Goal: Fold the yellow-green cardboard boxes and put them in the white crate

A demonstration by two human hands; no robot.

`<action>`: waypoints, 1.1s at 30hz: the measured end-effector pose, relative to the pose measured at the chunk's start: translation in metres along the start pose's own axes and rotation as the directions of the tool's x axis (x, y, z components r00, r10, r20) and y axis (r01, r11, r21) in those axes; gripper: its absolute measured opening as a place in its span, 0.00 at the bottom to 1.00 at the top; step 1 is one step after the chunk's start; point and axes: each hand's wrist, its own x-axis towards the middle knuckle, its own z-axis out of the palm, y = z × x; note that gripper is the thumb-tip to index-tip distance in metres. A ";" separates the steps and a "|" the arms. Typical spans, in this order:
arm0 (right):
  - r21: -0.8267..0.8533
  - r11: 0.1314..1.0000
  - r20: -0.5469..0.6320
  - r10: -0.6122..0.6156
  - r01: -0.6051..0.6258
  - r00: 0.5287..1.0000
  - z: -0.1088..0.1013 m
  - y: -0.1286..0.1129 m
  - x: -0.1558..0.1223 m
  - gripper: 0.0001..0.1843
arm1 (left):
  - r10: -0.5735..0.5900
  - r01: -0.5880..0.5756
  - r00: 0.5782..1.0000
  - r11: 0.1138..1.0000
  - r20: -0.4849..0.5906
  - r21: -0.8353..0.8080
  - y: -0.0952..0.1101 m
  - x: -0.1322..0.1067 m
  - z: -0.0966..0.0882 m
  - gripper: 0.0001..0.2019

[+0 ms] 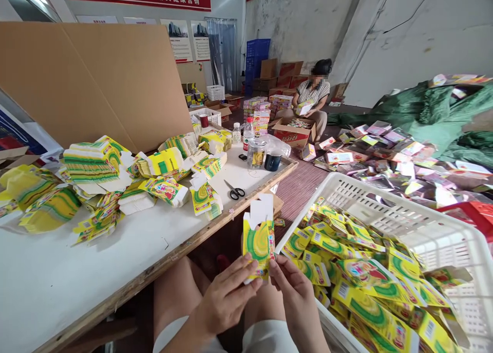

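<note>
Both my hands hold one small yellow-and-green carton (259,242) upright over my lap, its white top flaps standing open. My left hand (225,296) grips the carton's lower left side with thumb and fingers. Pinching the lower right edge is my right hand (293,286). To my right a white plastic basket (385,209) is filled with several folded cartons (365,291) of the same print. On the white table (77,276) to my left lie stacks of flat unfolded cartons (92,160).
Scissors (234,190), bottles (248,132) and a jar stand at the table's far end. A big cardboard sheet (115,80) leans behind the table. Another person (314,98) sits on the floor by an open box; pink packs (385,152) and green cloth cover the floor at right.
</note>
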 end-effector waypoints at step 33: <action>-0.187 0.973 0.380 -0.053 0.133 0.923 -0.013 0.000 -0.006 0.16 | -0.618 0.619 0.766 0.633 0.179 -0.465 0.031 0.021 -0.011 0.17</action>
